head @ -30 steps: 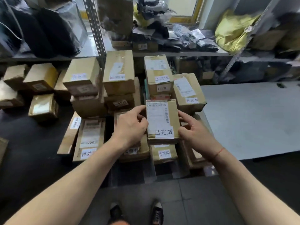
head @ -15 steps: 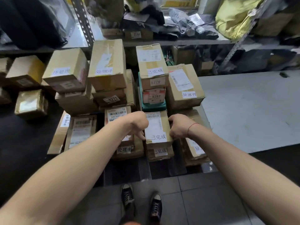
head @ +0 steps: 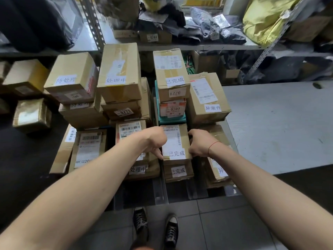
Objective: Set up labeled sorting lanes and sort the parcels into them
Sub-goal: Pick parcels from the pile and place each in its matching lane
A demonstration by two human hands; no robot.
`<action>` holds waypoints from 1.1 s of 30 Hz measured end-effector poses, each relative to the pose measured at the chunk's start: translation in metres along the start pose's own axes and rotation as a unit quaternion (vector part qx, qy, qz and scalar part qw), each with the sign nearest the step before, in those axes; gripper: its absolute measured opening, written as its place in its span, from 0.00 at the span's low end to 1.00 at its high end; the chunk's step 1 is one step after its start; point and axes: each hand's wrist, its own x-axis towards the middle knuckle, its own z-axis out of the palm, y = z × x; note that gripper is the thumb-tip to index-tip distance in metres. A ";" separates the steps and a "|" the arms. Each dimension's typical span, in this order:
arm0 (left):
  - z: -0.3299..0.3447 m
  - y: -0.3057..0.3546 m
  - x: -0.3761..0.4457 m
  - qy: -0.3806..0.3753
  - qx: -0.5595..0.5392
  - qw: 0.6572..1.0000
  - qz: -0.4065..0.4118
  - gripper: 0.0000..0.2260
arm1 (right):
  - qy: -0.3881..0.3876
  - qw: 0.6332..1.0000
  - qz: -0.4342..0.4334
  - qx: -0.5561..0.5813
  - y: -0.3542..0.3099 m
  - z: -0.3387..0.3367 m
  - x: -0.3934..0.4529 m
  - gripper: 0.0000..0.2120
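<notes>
Four labelled lanes stand mostly stacked at frame centre, while both hands point(head: 177, 143) grip a 已完成 parcel point(head: 175, 141) atop its lane, loose boxes point(head: 32, 115) waiting left.

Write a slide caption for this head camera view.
Both hands, left hand and right hand, set a labeled parcel onto the stack.

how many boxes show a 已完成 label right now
3: the tall rear box, the box gripped between both hands, and the box under it. Others may be hidden in the stack.
</notes>
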 end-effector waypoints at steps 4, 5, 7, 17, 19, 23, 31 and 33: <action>0.000 0.001 -0.012 0.030 0.061 0.998 0.013 0.13 | 0.012 1.000 -0.012 -0.004 -0.002 -0.001 -0.009 0.28; -0.001 0.001 -0.016 0.047 0.089 0.995 0.021 0.09 | 0.023 1.000 -0.019 -0.004 -0.002 -0.002 -0.014 0.28; -0.003 -0.002 -0.025 0.085 0.104 0.990 0.046 0.10 | 0.050 0.998 -0.037 -0.001 -0.004 -0.005 -0.023 0.28; -0.026 -0.059 -0.111 0.338 0.136 0.911 0.195 0.14 | 0.167 0.962 -0.197 0.091 -0.048 -0.007 -0.067 0.15; -0.034 -0.082 -0.124 0.372 0.169 0.894 0.184 0.13 | 0.171 0.954 -0.229 0.095 -0.067 0.001 -0.074 0.13; -0.060 -0.132 -0.147 0.401 0.188 0.884 0.149 0.13 | 0.171 0.945 -0.267 0.085 -0.111 0.019 -0.082 0.13; -0.142 -0.251 -0.189 0.415 0.127 0.890 0.138 0.12 | 0.170 0.944 -0.278 0.059 -0.230 0.089 -0.087 0.13; -0.169 -0.284 -0.198 0.416 0.121 0.890 0.142 0.14 | 0.172 0.946 -0.267 0.067 -0.262 0.111 -0.090 0.13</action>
